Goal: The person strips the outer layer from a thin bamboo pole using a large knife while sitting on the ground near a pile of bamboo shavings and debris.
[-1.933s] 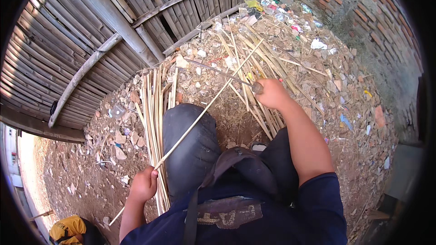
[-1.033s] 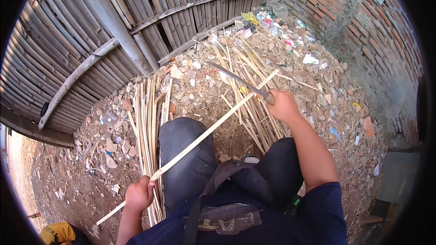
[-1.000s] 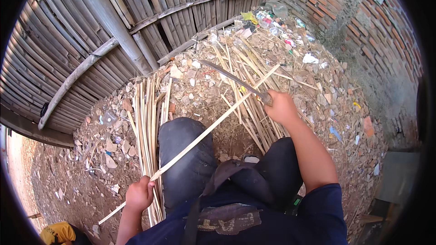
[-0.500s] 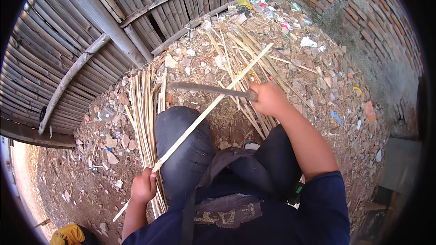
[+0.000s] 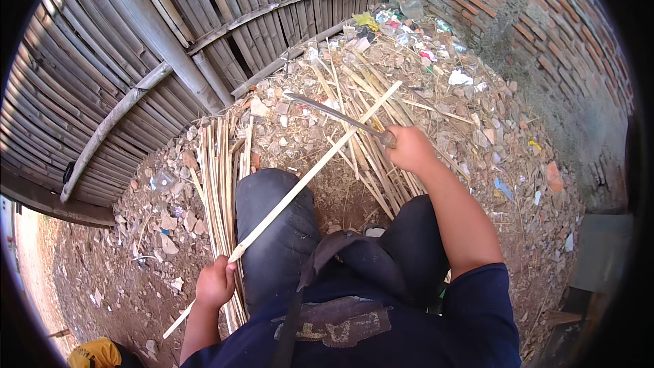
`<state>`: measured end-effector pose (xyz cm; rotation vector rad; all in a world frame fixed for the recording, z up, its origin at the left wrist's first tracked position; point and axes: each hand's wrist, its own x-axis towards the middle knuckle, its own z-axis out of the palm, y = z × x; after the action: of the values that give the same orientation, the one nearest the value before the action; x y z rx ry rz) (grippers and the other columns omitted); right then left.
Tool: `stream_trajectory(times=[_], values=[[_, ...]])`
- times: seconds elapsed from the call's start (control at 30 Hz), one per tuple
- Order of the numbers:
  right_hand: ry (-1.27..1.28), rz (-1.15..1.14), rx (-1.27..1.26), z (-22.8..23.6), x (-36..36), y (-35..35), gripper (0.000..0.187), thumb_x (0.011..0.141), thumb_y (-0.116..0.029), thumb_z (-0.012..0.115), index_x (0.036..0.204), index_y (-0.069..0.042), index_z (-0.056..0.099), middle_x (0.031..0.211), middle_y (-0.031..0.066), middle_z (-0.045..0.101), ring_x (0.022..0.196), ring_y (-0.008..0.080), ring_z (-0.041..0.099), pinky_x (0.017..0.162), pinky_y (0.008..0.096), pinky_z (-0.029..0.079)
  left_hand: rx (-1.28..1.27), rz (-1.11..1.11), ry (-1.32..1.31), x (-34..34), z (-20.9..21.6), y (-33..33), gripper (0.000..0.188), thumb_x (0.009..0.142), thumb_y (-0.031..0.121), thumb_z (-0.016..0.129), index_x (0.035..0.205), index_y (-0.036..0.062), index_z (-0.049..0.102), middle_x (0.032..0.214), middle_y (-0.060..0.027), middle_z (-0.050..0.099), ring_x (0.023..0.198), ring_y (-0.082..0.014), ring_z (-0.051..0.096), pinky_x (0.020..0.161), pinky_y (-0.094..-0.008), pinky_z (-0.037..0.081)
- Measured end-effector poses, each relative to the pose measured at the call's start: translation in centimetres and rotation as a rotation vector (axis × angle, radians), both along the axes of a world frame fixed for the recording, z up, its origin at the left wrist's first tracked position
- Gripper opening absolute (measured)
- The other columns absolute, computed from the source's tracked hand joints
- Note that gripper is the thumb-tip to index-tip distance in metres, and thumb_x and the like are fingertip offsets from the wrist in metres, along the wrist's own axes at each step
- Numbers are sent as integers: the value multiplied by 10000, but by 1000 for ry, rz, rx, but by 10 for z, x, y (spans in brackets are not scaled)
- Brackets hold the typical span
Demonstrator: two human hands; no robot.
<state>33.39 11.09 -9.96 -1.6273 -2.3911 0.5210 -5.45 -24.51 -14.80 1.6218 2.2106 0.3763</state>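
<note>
My left hand [image 5: 215, 282] is closed around the lower part of a long pale bamboo strip [image 5: 291, 193]. The strip slants across my left knee, up and away to the right. My right hand [image 5: 411, 149] grips the handle of a knife [image 5: 335, 113] with a long dark blade. That blade points to the far left and crosses the strip near its upper end; whether they touch I cannot tell. Beside my left leg lies a bundle of similar strips [image 5: 219, 184]. More strips [image 5: 381, 157] lie in a loose heap ahead of my right knee.
A bamboo slat fence [image 5: 75, 88] curves along the left and far side, and a brick wall [image 5: 545, 41] stands on the right. Rubble and litter [image 5: 501, 191] cover the ground. Something yellow [image 5: 95, 353] shows at the lower left edge.
The knife has moved toward the strip's far end, and its blade has swung so the tip points farther away. My left hand stays on the strip, which has barely shifted.
</note>
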Motion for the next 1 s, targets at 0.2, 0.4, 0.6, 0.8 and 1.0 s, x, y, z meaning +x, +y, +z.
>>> stream_trajectory(times=[0.2, 0.4, 0.6, 0.8, 1.0], values=[[-210, 319, 149, 14, -28, -27, 181, 795, -131, 661, 968, -86, 690, 859, 191, 726, 799, 420, 706, 727, 512, 566, -13, -13, 4, -6, -5, -11, 316, 1059, 319, 509, 905, 43, 532, 676, -283, 602, 676, -528, 612, 606, -598, 476], [-117, -13, 166, 6, 3, 1, 197, 803, -125, 678, 997, -96, 699, 847, 201, 727, 809, 409, 715, 739, 498, 574, -7, -64, -18, -1, 5, 3, 310, 1055, 313, 514, 912, 38, 529, 692, -276, 608, 682, -531, 608, 615, -596, 476], [-166, 160, 81, 12, -7, -10, 210, 804, -147, 687, 1003, -82, 694, 835, 186, 727, 803, 396, 719, 755, 508, 576, -12, -60, -37, -4, -8, -6, 281, 1049, 287, 517, 910, 43, 522, 684, -267, 608, 681, -523, 613, 615, -598, 475], [-164, 30, 217, 20, 1, -7, 167, 798, -132, 673, 958, -89, 694, 855, 183, 727, 782, 396, 714, 725, 512, 573, 0, -82, 20, -7, 1, 5, 271, 1041, 271, 529, 891, 47, 503, 660, -264, 602, 655, -514, 613, 595, -596, 477], [3, -97, 93, -12, 27, 14, 236, 766, -107, 690, 998, -62, 696, 872, 188, 730, 815, 405, 712, 735, 498, 576, 76, -74, 48, -9, -19, -1, 248, 1030, 278, 550, 934, 49, 545, 656, -261, 610, 638, -508, 625, 564, -590, 482]])
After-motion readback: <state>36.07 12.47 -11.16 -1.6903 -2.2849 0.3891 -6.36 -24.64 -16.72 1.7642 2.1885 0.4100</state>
